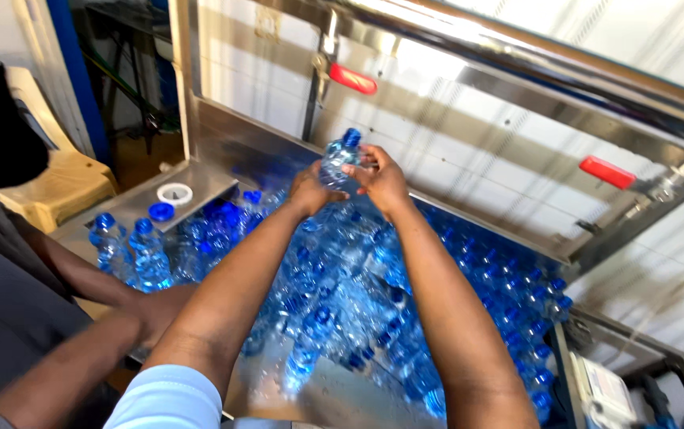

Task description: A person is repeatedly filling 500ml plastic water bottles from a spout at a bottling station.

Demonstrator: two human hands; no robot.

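1. I see both of my bare hands raised over a stainless steel trough (223, 143), meeting on one small clear plastic water bottle with a blue cap (338, 159)
2. My left hand (310, 191) has its fingers wrapped around the bottle's lower body, closed on it
3. My right hand (382, 179) grips the same bottle from the other side, fingers curled near its upper half, closed as well
4. The bottle sits tilted, cap up and away from me, above a packed heap of similar blue-capped bottles (358, 302) filling the trough
5. A loose blue cap (161, 211) and a white ring (174, 193) lie on the steel ledge at the left
6. Another person's forearm (80, 278) reaches in at the left edge, near two upright bottles (131, 250)
7. Two red lever handles (352, 79) stand on the machine's back panel
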